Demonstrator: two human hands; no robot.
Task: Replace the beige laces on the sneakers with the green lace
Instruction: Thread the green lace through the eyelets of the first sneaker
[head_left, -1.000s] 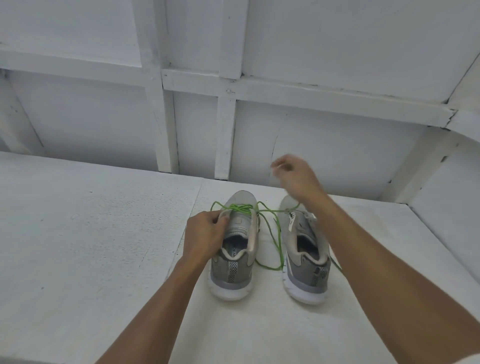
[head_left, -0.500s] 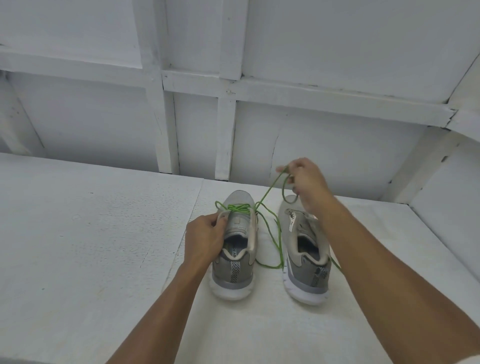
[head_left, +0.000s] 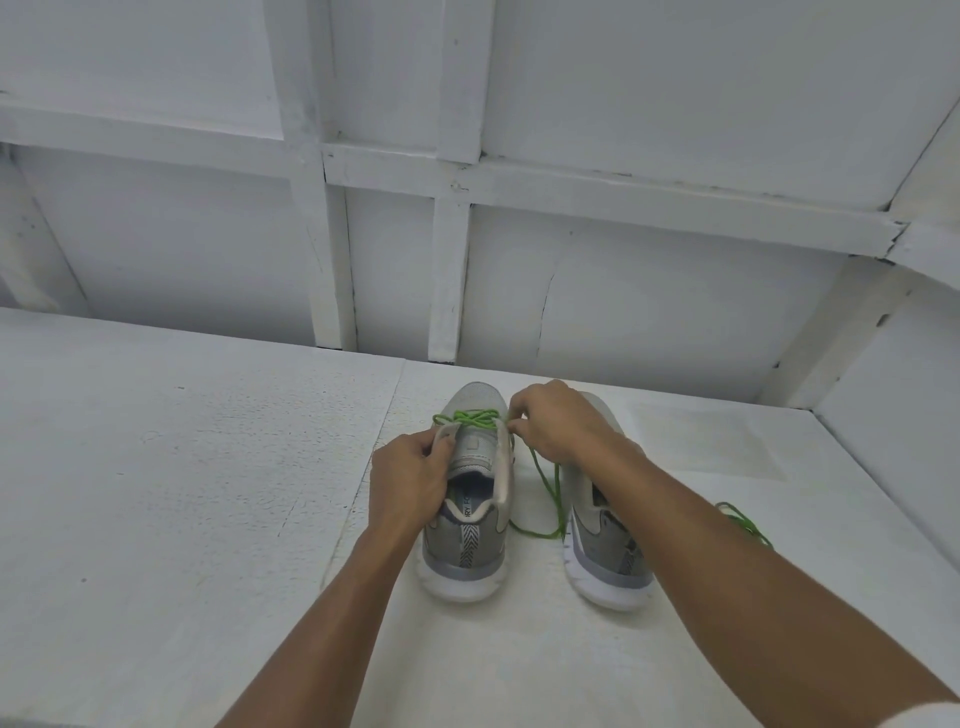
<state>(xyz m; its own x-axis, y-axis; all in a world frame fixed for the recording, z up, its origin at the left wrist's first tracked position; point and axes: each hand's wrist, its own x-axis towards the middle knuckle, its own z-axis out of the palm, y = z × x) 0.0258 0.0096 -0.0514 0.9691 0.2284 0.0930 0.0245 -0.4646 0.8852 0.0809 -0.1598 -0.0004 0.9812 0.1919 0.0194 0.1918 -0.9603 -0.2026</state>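
Note:
Two grey sneakers stand side by side, heels toward me, on the white surface. The left sneaker (head_left: 470, 540) has a green lace (head_left: 472, 418) crossed through its front eyelets. My left hand (head_left: 410, 480) grips the left side of that shoe's upper. My right hand (head_left: 556, 423) pinches the green lace at the shoe's right eyelet edge. A slack loop of the lace (head_left: 550, 499) trails down between the shoes. The right sneaker (head_left: 605, 551) is partly hidden under my right forearm. I see no beige lace.
More green lace (head_left: 745, 522) lies on the surface right of my right forearm. A white panelled wall (head_left: 519, 249) rises just behind the shoes, and a side wall (head_left: 898, 374) closes the right. The white surface (head_left: 182, 467) extends far to the left.
My right hand came down from above the right shoe to the left shoe's eyelets, and the lace it had pulled taut now hangs slack. My left hand stayed on the shoe.

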